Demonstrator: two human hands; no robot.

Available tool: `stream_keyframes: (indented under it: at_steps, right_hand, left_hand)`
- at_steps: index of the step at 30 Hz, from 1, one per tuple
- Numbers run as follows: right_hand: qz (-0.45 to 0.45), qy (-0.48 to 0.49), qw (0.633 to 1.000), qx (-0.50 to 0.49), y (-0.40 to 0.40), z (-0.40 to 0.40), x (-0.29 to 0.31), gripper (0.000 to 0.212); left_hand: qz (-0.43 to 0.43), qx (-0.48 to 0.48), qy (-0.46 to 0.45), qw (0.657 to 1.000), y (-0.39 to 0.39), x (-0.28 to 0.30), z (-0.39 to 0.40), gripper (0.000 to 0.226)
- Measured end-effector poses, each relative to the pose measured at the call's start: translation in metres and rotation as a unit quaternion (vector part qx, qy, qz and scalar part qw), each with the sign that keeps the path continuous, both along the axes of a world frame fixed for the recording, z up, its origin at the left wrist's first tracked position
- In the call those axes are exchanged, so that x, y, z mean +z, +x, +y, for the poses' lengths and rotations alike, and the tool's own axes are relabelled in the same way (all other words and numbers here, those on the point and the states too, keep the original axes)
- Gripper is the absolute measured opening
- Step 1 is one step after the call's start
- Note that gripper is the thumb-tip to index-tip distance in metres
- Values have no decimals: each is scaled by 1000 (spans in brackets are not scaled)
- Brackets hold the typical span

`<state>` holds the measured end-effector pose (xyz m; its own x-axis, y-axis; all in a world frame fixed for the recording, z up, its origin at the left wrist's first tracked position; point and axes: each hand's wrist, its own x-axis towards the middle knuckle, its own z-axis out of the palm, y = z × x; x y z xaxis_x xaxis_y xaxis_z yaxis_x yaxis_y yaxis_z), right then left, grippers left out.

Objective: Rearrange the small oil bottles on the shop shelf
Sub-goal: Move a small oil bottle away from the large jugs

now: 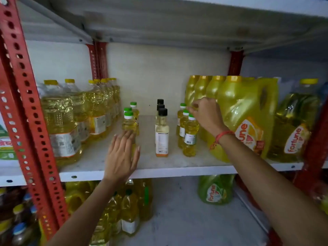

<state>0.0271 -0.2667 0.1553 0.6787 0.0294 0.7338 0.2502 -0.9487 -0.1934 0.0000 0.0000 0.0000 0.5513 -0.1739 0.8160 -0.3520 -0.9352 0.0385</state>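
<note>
- My left hand (pixel 122 157) is flat and spread, fingers together, its fingertips (pixel 126 134) at the lower body of the front small green-capped bottle of yellow oil (pixel 129 122) in the left row; it grips nothing.
- That left row of three small bottles runs back along the white shop shelf (pixel 152 170).
- In the middle stands a row of three small square black-capped bottles (pixel 161 134) of pale oil, white labels facing me.
- On the right, a second row of three small green-capped yellow oil bottles (pixel 190 137) stands just beside the big yellow plastic oil jugs (pixel 243 118).
- My right hand (pixel 206 114), a red thread at the wrist, is above that row, fingers pinched near the middle bottle's green cap (pixel 185 112); whether it actually holds the cap I cannot tell.
- Large clear yellow-capped oil bottles (pixel 61 119) fill the shelf's left end, by the red perforated upright (pixel 26 107).
</note>
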Motion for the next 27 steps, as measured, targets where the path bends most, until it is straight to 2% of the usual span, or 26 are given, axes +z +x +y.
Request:
stream_keyframes:
  at_steps: [6,9,13,18,22,27]
  right_hand:
    - [54,-7,998,-27,11,3,-10,42]
    - [57,-1,998,-34,18,1,-8,43]
    - [106,2,994,-37,28,-1,0,47]
    - [174,-30,984,-14,37,-5,16,48]
    - [198,-39,979,31,34,-8,23,36]
    - [220,-50,971,74,33,-10,25,36]
  left_hand:
    - [47,45,46,997,8,-26,5,69]
    - [17,64,75,995,11,-32,7,72]
    - [-13,75,42,996,11,-35,4,76]
    - [-19,94,33,995,13,-38,4,83]
    - [-14,99,31,994,14,-38,4,86]
    - [2,103,34,994,13,-37,5,92]
